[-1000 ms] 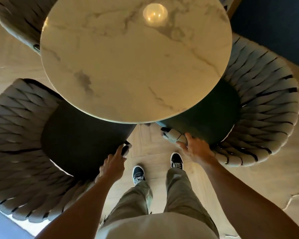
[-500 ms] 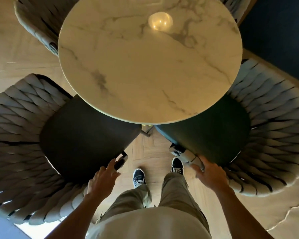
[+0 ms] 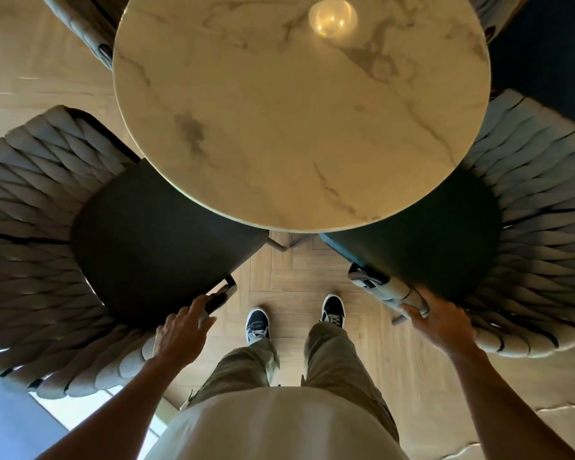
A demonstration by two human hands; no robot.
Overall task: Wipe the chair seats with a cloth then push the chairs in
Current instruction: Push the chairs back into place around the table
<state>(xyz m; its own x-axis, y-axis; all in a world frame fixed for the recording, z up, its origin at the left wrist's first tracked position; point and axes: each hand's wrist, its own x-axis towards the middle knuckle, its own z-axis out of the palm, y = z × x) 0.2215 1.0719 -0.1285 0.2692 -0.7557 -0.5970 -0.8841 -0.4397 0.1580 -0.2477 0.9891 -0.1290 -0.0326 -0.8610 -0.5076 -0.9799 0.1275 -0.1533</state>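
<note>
The left hand [image 3: 183, 330] touches the front corner of the left chair [image 3: 80, 247]. Its fingers [image 3: 196, 305] curl over the end of the woven armrest, beside the dark seat [image 3: 156, 237]. Whether the grip closes fully on the armrest cannot be told.

The right hand [image 3: 442, 322] rests on the front corner of the right chair [image 3: 528, 247]. Its fingers [image 3: 412, 313] wrap the pale end of that armrest, just beside the dark seat [image 3: 435, 234].

Both chairs stand ahead of the hands, one to each outer side. Each seat lies partly under the round marble desk [image 3: 299, 111], which stands directly ahead of the hands and between the chairs. The woven backs face outward, away from the desk.

A bright round light reflection [image 3: 332, 18] shows on the far part of the desk top. Parts of two further chairs [image 3: 80, 28] show beyond the desk, at its far left and far right.

Between the hands, the person's two dark shoes [image 3: 258, 322] stand on the wood floor [image 3: 296, 287]. The legs wear khaki trousers [image 3: 329, 356]. No cloth is visible in either hand.
</note>
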